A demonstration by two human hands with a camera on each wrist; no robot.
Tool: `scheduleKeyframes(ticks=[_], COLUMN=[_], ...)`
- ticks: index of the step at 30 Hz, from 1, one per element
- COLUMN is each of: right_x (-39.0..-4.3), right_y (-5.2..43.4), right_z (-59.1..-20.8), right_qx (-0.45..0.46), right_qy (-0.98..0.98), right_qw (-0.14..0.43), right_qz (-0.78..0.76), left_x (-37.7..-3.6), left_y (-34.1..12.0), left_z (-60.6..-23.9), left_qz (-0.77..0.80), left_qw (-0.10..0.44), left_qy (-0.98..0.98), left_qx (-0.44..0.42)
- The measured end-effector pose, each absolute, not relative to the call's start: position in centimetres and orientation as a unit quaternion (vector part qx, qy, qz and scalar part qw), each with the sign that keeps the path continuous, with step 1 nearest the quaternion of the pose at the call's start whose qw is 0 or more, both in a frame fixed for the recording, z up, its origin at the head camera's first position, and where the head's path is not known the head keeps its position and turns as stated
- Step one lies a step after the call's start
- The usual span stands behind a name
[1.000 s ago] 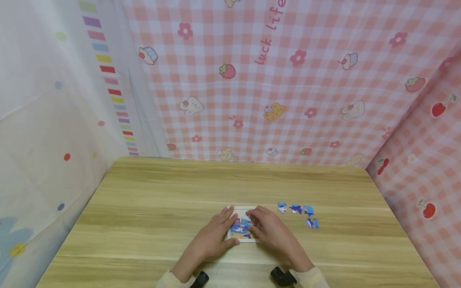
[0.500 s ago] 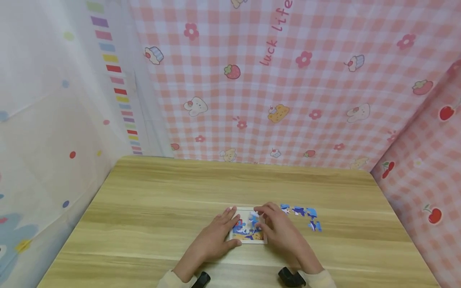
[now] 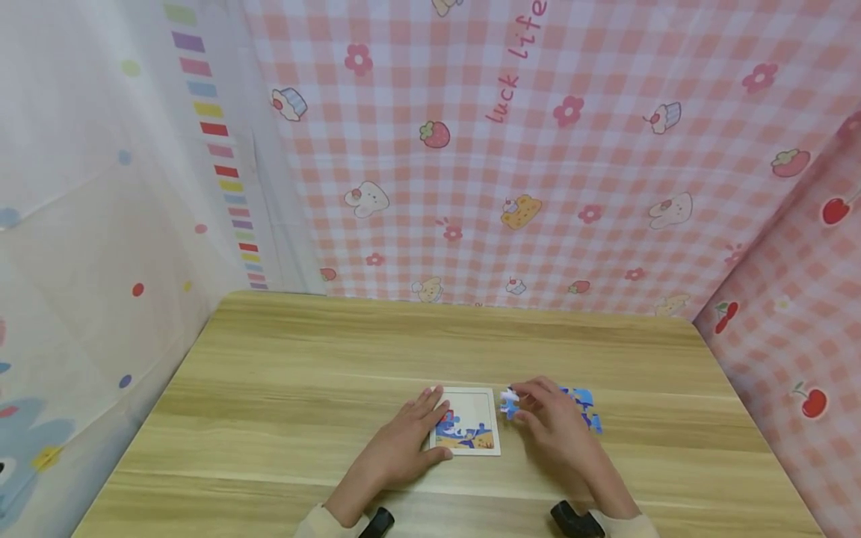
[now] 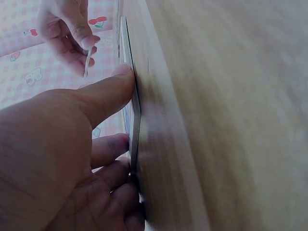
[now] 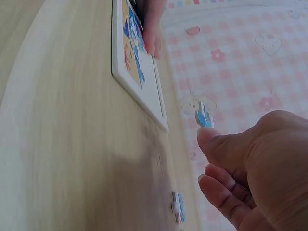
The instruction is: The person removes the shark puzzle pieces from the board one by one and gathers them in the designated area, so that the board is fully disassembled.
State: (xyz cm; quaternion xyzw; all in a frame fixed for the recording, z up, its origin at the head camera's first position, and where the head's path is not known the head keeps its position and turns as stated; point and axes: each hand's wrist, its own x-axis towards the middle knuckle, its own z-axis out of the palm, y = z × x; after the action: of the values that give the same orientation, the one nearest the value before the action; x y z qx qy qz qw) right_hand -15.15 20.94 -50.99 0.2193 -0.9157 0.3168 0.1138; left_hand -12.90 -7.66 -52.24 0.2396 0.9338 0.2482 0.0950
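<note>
A square jigsaw puzzle tray (image 3: 495,430) with a white border lies on the table, its lower part filled with joined blue and sand-coloured pieces. My left hand (image 3: 402,441) rests on the tray's left side, fingers extended, thumb by the lower edge. Between thumb and fingers, my right hand (image 3: 554,422) pinches a light blue and white puzzle piece (image 3: 508,404) just right of the tray. In the right wrist view that puzzle piece (image 5: 205,117) is off the table. Loose puzzle pieces (image 3: 582,397) lie partly hidden behind the right hand.
The wooden table (image 3: 303,373) runs back to a pink checked cloth (image 3: 471,164). A white dotted cloth (image 3: 81,246) hangs on the left, and another checked cloth (image 3: 807,329) on the right. Black wrist straps (image 3: 377,523) show near the sleeves.
My right hand has moved right, from over the tray to beside it, carrying the puzzle piece along. The tray's upper area is now uncovered. My left hand has stayed on the tray.
</note>
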Motion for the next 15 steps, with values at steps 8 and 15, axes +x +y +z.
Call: scheduleKeyframes(ticks=[8, 15], right_x=[-14.9, -14.3], right_y=[23.3, 25.6], right_z=[-51.1, -51.3], right_qx=[0.233, 0.214], right_qy=[-0.910, -0.925], right_qw=[0.154, 0.161], right_qz=[0.307, 0.270], left_x=[-12.8, -12.8], left_y=[-7.7, -7.7], left_z=[-52.0, -52.1], left_qz=[0.247, 0.249], left_qw=[0.095, 0.100], left_qy=[0.934, 0.934], left_qx=[0.239, 0.238])
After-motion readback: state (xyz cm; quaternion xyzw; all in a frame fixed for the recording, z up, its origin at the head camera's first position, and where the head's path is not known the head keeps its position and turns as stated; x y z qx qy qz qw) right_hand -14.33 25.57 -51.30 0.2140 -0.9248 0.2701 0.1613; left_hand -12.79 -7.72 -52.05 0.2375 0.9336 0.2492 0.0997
